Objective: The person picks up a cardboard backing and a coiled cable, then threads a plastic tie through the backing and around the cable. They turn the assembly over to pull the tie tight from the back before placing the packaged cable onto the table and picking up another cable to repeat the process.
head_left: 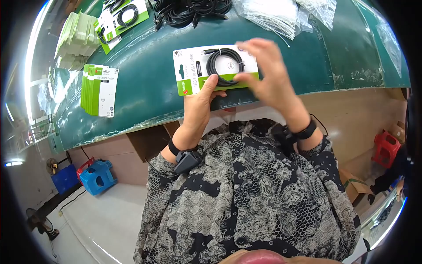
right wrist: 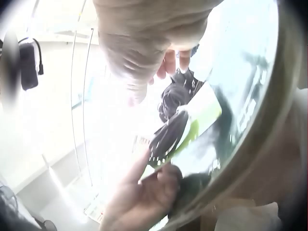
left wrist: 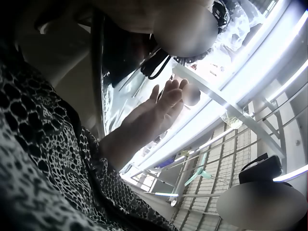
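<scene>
In the head view a white and green printed card [head_left: 189, 66] lies over the front edge of the table, with a coiled black USB-C cable [head_left: 211, 66] on its face. My left hand [head_left: 198, 105] grips the card's lower edge, thumb on the front beside the coil, other fingers behind. At the card's right end, my right hand [head_left: 272, 81] is raised and slightly blurred, thumb and fingers spread apart around the coil's right side. The right wrist view shows the right hand [right wrist: 154, 43] above the coil [right wrist: 168, 134], with a gap between them.
A stack of printed cards [head_left: 105, 94] lies left on the green table [head_left: 149, 83], behind it a taller pile of cards [head_left: 77, 42]. Carded cables [head_left: 127, 17], loose black cables [head_left: 189, 15] and white cable ties [head_left: 272, 15] lie along the back. A blue stool [head_left: 97, 178] stands below left.
</scene>
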Motion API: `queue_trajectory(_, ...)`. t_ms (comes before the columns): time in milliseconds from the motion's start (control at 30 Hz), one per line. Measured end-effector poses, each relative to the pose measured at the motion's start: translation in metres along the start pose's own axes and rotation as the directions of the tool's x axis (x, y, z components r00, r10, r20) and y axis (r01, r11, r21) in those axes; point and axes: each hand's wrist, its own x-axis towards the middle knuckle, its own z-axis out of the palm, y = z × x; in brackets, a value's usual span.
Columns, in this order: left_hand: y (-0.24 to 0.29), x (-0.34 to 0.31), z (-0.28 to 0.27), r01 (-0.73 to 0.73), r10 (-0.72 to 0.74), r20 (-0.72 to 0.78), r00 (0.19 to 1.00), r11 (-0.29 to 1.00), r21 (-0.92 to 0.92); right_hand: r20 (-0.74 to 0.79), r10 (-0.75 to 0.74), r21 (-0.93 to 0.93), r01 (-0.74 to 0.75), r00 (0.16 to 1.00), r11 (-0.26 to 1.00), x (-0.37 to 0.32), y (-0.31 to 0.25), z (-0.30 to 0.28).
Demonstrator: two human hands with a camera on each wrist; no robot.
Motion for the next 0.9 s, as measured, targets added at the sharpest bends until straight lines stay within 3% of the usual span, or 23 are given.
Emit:
queue_trajectory(67, -0.003, -0.001, -0.003, -0.045, 0.045, 0.011, 0.999, 0.999, -0.006, -0.036, 0.040, 0.134, -0.035, 0.999, 0.990, 0.007, 0.021, -0.014)
queue_trajectory(200, -0.002, 0.002, -0.002, -0.074, 0.076, 0.054, 0.996, 0.996, -0.044, 0.092, -0.025, 0.151, 0.011, 0.995, 0.989, 0.008, 0.010, -0.015)
queue_trajectory(333, -0.004, 0.000, 0.002, -0.081, 0.084, 0.052, 0.995, 0.995, -0.054, 0.099, -0.057, 0.056, 0.051, 0.993, 0.997, 0.005, 0.005, -0.001)
queue_trajectory(467, -0.002, -0.001, -0.002, -0.068, 0.071, 0.074, 0.995, 0.997, -0.045, 0.116, -0.095, 0.091, 0.085, 0.989, 0.992, 0.005, 0.005, 0.010)
queue_trajectory(600, -0.005, -0.002, -0.004, -0.063, 0.063, 0.079, 0.995, 0.998, -0.011, 0.154, -0.028, 0.187, -0.001, 0.988, 0.982, 0.002, 0.010, 0.014)
queue_trajectory(900, -0.009, -0.003, -0.001, -0.104, 0.105, -0.006, 0.994, 0.991, 0.085, 0.155, -0.016, 0.200, -0.015, 0.988, 0.980, -0.002, 0.008, 0.023)
